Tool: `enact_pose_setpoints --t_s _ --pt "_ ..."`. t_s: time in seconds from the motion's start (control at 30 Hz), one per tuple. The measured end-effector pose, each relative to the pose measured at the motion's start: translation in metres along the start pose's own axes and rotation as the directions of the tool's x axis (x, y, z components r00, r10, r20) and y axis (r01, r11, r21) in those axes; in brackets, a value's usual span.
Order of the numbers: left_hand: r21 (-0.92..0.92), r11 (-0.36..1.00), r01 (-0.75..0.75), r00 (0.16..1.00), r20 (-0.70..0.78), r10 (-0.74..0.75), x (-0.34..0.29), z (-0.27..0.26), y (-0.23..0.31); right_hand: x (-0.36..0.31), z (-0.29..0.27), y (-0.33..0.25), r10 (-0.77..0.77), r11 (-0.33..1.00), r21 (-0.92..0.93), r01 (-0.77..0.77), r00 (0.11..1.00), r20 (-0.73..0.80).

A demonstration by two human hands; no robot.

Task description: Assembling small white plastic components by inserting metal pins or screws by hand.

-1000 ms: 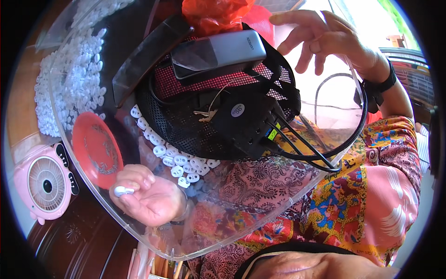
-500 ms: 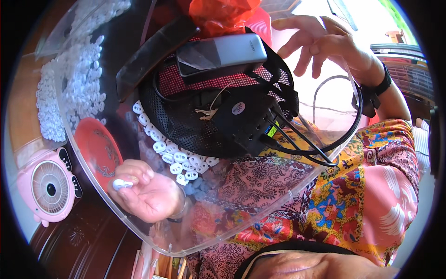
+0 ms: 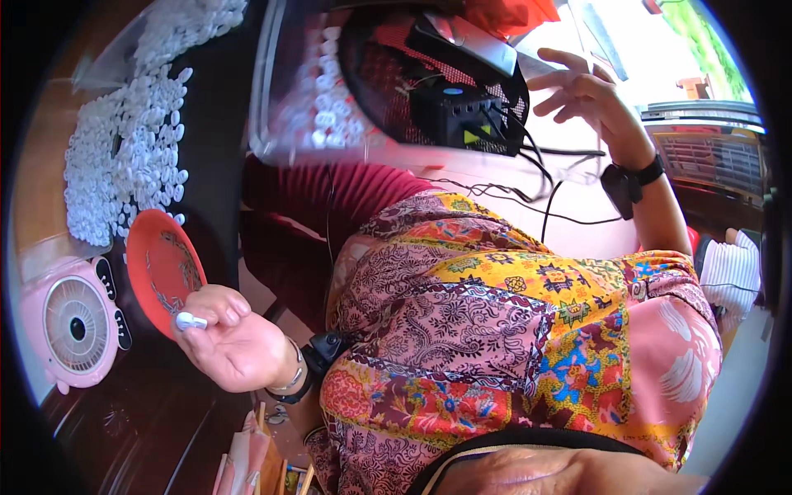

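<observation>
My left hand (image 3: pixel 235 338) is at the lower left, palm up, with a small white plastic piece (image 3: pixel 191 320) pinched between thumb and curled fingers. Right beside it is a red bowl (image 3: pixel 175 276) with thin grey nail-like pins inside. At the upper right, my right hand (image 3: pixel 590 99) has its bent fingers about the side edge of a clear plastic tub (image 3: pixel 262 124). Inside the tub are a black mesh basket (image 3: pixel 363 70), a black box with cables (image 3: pixel 454 115), a grey power bank (image 3: pixel 474 45) and several white two-holed pieces (image 3: pixel 330 107).
A large heap of white plastic pieces (image 3: pixel 136 157) lies on the dark table at left. A pink fan (image 3: pixel 78 326) stands near the table's left side. Loose black cables (image 3: pixel 569 186) trail below the tub. Orange-red plastic (image 3: pixel 511 12) is at the top.
The tub has swung up and away from my body with its contents, uncovering my patterned clothing. My left hand has shifted slightly left, still pinching the white piece. My right hand stays near the tub's edge.
</observation>
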State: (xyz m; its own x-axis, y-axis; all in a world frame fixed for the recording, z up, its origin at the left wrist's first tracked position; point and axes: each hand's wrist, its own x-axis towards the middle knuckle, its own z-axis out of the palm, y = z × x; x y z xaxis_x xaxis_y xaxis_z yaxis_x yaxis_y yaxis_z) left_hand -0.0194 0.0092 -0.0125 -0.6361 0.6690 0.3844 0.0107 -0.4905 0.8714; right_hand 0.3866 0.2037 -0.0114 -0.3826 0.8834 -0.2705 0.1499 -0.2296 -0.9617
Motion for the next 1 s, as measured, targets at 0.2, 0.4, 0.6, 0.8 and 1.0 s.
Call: enact_pose_setpoints --t_s 0.2,0.4,0.6,0.8,1.0 --pt "0.06 0.998 0.002 0.999 0.047 -0.005 -0.006 -0.041 0.005 0.027 0.024 0.083 0.093 0.991 0.105 -0.078 0.985 -0.147" --pt "0.202 0.978 0.045 0.999 -0.013 -0.043 -0.01 -0.016 0.031 0.06 0.008 0.075 0.189 0.973 0.17 -0.153 0.956 -0.224" --pt "0.269 0.958 0.1 0.991 -0.111 -0.072 -0.014 -0.041 0.053 0.074 0.006 0.079 0.222 0.972 0.12 -0.201 0.956 -0.194" --pt "0.275 0.957 0.087 0.99 -0.13 -0.052 -0.003 -0.043 0.062 0.093 0.003 0.096 0.244 0.967 0.129 -0.221 0.948 -0.206" --pt "0.223 0.968 0.113 0.994 -0.039 -0.107 -0.006 -0.031 0.052 0.083 -0.023 0.138 0.233 0.97 0.125 -0.207 0.937 -0.26"
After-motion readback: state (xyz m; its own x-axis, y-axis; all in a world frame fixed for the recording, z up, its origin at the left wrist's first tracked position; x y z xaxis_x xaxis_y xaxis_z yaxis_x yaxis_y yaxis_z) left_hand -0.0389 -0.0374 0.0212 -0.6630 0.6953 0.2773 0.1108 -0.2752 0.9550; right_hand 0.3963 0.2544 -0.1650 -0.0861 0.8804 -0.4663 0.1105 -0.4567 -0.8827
